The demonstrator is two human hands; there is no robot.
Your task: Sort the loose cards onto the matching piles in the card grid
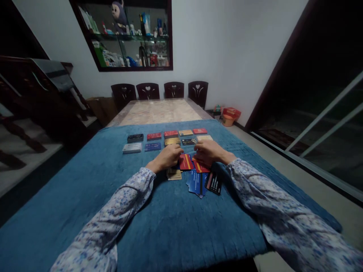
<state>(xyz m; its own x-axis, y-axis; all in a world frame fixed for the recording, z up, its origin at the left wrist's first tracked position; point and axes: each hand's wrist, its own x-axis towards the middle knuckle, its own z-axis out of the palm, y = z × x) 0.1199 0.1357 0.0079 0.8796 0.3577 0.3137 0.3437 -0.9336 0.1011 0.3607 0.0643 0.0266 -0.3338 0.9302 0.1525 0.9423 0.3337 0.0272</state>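
Observation:
My left hand point(168, 155) is over the cloth with its fingers curled together, beside a red card with a yellow stripe point(186, 162) and above several tan cards point(174, 174). Facing it, my right hand point(209, 150) has bent fingers drawn together over another red card point(200, 166). What either set of fingertips pinches is hidden. Below the hands lie overlapping blue cards point(196, 183), fanned out, and black cards point(214, 184). Two rows of sorted card stacks stand beyond the hands, among them a black stack point(135, 138), a silver stack point(132, 148) and a blue stack point(152, 146).
A blue cloth point(85, 196) covers the near part of the long table, with bare marble tabletop point(161, 111) behind. Dark chairs point(148, 91) line the far end. Bags and a tub point(227, 120) stand on the floor at right, near a glass door.

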